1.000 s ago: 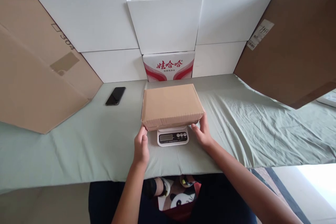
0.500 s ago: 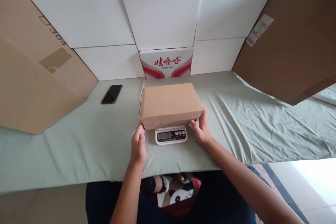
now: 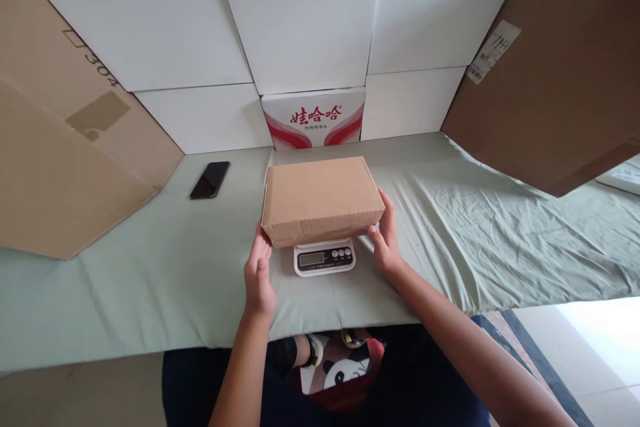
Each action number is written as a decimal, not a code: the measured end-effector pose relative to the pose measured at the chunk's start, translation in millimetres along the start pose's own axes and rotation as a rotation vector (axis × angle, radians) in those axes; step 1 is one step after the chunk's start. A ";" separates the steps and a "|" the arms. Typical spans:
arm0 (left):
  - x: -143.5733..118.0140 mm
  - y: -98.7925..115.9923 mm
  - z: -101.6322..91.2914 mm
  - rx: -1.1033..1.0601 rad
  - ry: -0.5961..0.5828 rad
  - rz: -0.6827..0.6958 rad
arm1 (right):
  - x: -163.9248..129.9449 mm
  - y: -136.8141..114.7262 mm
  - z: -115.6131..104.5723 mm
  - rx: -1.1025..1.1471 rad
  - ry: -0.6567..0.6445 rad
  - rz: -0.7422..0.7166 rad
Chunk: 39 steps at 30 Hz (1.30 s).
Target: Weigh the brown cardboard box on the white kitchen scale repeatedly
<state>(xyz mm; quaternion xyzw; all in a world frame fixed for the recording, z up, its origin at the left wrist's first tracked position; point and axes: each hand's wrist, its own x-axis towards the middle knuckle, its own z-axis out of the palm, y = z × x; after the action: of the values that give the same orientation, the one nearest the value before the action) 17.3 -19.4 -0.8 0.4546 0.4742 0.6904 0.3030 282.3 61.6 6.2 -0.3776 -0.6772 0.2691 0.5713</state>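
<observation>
- Both hands, left hand [image 3: 259,271] and right hand [image 3: 384,240], were open, flat against the ends of the cardboard box [image 3: 320,197].
- The box sat on the scale [image 3: 325,257]; it seemed light and stiff, best held at both ends.

Your left hand [image 3: 259,273] and right hand [image 3: 384,238] flank the brown carton [image 3: 320,197], fingers flat against its near corners, as it sits on the white scale [image 3: 325,257] (display unreadable); a black phone [image 3: 210,179] lies well left.

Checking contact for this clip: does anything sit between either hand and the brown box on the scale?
Nothing visible does. The left hand and right hand flank the brown box, fingers at its near corners, above the scale.
</observation>
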 end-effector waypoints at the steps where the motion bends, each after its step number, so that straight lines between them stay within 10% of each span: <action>1: -1.3 -0.7 -0.3 0.021 -0.023 -0.026 | -0.3 0.0 0.0 0.004 -0.006 0.007; 8: 4.1 9.7 -3.2 0.043 -0.097 -0.076 | 3.7 -4.2 -1.3 0.051 -0.013 0.020; 13: 73.1 14.8 6.6 -0.009 -0.107 0.032 | 58.4 -4.4 2.4 0.097 0.005 -0.069; 19: 147.0 -39.7 34.6 -0.067 -0.051 -0.116 | 121.2 44.8 36.9 0.115 0.028 -0.042; 24: 149.9 -68.5 34.4 -0.064 -0.041 -0.201 | 116.8 69.5 49.8 0.115 0.038 0.065; 39: 152.5 -68.5 24.4 -0.034 -0.002 -0.172 | 115.4 87.8 33.2 0.151 0.029 0.206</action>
<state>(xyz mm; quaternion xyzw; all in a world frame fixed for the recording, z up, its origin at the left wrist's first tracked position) -22.7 144.5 -9.3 0.4078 0.4995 0.6692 0.3692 260.6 208.3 -4.6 -0.4051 -0.6044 0.3712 0.5769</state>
